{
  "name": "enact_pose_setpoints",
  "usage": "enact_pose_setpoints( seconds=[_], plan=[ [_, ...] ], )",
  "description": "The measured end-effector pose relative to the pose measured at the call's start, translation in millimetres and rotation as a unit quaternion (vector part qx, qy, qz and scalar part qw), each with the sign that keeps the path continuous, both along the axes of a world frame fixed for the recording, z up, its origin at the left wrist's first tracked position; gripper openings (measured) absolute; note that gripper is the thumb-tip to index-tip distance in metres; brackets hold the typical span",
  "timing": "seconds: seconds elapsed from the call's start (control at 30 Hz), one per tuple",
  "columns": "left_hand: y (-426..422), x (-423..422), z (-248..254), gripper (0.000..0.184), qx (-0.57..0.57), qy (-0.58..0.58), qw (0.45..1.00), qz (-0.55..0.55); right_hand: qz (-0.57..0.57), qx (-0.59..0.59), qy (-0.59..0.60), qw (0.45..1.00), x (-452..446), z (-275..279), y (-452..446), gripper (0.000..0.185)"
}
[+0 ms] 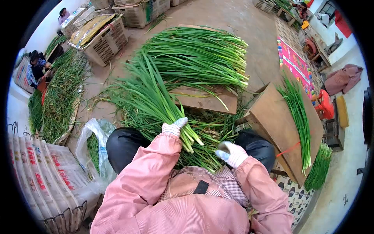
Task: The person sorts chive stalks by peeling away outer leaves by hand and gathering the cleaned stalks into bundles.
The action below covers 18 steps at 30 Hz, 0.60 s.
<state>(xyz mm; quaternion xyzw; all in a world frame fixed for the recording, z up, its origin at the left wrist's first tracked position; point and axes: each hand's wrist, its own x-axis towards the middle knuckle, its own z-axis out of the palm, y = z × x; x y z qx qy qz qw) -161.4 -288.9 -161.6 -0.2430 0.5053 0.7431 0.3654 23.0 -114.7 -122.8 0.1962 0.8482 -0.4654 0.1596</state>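
My left hand (175, 126), in a white glove, is wrapped round a bunch of long green stalks (156, 95). Their pale ends point down and right toward my lap, and the leaves spread up and left. To the right, my right hand (232, 153), also gloved, is apart from the bunch with its fingers curled; motion blurs the fingertips, and whether they hold anything is unclear. Beyond both hands, a large pile of similar stalks (194, 56) lies on a wooden board (206, 99). Loose leaves (202, 156) cover the space between my knees.
At right, a wooden board (280, 121) bears a smaller bundle (298, 117). Stacked white crates (50, 167) and a plastic bag (91, 146) are on the left. One person (35, 70) sits far left beside heaped greens (64, 91). Crates (103, 45) stand behind.
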Motion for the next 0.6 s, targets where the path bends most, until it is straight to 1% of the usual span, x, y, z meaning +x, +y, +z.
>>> enact_pose_setpoints(
  seconds=[0.07,0.13,0.17,0.2,0.23,0.27,0.3,0.33,0.4,0.43,0.47,0.53,0.6],
  plan=[
    [15,16,14,0.022,0.021,0.006,1.000,-0.006,-0.065,-0.035,0.065,0.995,-25,20,-21,0.051],
    [23,26,10,0.025,0.046,0.067,0.996,-0.023,-0.046,-0.009,0.092,0.995,-46,10,-32,0.048],
    [23,27,8,0.027,0.055,0.071,0.995,-0.034,-0.038,-0.063,0.059,0.996,-54,-6,-32,0.047],
    [22,27,10,0.029,0.064,0.074,0.994,-0.043,-0.024,-0.039,0.051,0.998,-58,9,-34,0.043],
    [14,25,13,0.032,0.074,0.041,0.995,-0.058,-0.085,-0.169,-0.007,0.982,-61,6,-30,0.039],
    [5,25,16,0.035,0.085,0.006,0.994,-0.072,-0.144,-0.295,-0.068,0.942,-60,0,-25,0.035],
    [1,30,21,0.039,0.059,0.028,0.997,-0.044,-0.181,-0.389,-0.089,0.899,-56,-3,-18,0.037],
    [-5,33,11,0.039,0.075,0.031,0.996,-0.027,-0.210,-0.450,-0.086,0.863,-50,-10,-13,0.041],
    [-15,40,6,0.038,0.059,0.019,0.996,-0.063,-0.204,-0.489,-0.110,0.841,-47,-20,-10,0.043],
    [-15,43,1,0.036,0.053,0.022,0.996,-0.070,-0.184,-0.490,-0.113,0.845,-46,-22,-14,0.043],
    [-16,46,-2,0.034,0.083,0.014,0.993,-0.077,-0.163,-0.490,-0.115,0.848,-46,-23,-18,0.043],
    [-11,46,3,0.025,0.129,-0.011,0.986,-0.104,-0.132,-0.417,-0.125,0.890,-50,-14,-31,0.038],
    [-10,43,2,0.022,0.129,-0.028,0.985,-0.112,-0.091,-0.413,-0.043,0.905,-50,-32,-36,0.034]
  ],
)
